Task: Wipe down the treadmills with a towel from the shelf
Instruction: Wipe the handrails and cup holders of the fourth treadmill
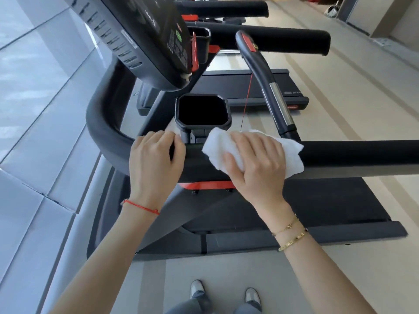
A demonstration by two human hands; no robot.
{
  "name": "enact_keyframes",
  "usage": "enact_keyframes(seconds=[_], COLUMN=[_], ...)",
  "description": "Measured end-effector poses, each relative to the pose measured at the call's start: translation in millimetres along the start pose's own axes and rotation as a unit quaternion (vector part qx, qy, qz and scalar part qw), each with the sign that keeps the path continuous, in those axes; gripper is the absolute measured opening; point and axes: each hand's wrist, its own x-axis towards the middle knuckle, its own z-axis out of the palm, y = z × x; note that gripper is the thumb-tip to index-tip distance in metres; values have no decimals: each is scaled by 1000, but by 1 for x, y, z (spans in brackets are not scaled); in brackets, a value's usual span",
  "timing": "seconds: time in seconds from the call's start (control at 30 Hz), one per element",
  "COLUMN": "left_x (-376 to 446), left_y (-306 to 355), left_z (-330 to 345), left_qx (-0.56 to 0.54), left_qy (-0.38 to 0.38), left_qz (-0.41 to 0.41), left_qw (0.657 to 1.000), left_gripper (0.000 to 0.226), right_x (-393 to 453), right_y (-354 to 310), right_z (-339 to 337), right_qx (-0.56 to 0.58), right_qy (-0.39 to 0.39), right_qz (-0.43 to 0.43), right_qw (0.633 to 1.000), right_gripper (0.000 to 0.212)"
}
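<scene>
A black treadmill stands side-on in front of me, its padded handrail [353, 152] running from the centre to the right edge. My right hand [256, 162] grips a crumpled white towel [289, 152] wrapped over that handrail. My left hand [154, 159] curls over the same bar where it bends, just left of the towel. Behind the hands sits a square black cup holder [203, 111], and the console [145, 37] rises at the upper left. The belt deck [328, 200] lies below the handrail.
A second treadmill [247, 85] stands beyond, its curved grip [269, 85] with a metal sensor and a red safety cord [247, 96] hanging down. More handrails [272, 39] line up behind. A grey tiled wall [34, 98] runs along the left. My shoes [224, 293] stand on beige floor.
</scene>
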Motion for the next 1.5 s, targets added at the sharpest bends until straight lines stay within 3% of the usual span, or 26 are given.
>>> enact_keyframes(seconds=[0.2,0.47,0.87,1.23,1.5], left_x=[0,-4,0,3,5], left_y=[1,4,64,120,165], left_z=[1,2,24,51,73], left_qx=[2,-2,-113,-9,-43], left_qy=[11,-16,-36,-12,-36], left_qz=[24,4,37,16,24], left_qw=[1000,1000,992,1000,998], left_gripper=[35,21,19,26,21], right_x=[8,3,-17,-26,-30], right_y=[-6,-46,28,99,144], right_z=[-6,8,0,-10,-21], right_qx=[-17,8,-29,-36,-23], right_qy=[-1,-27,-1,29,39], right_qz=[144,70,26,-22,-46], right_qw=[989,997,999,999,998], right_gripper=[29,39,46,45,45])
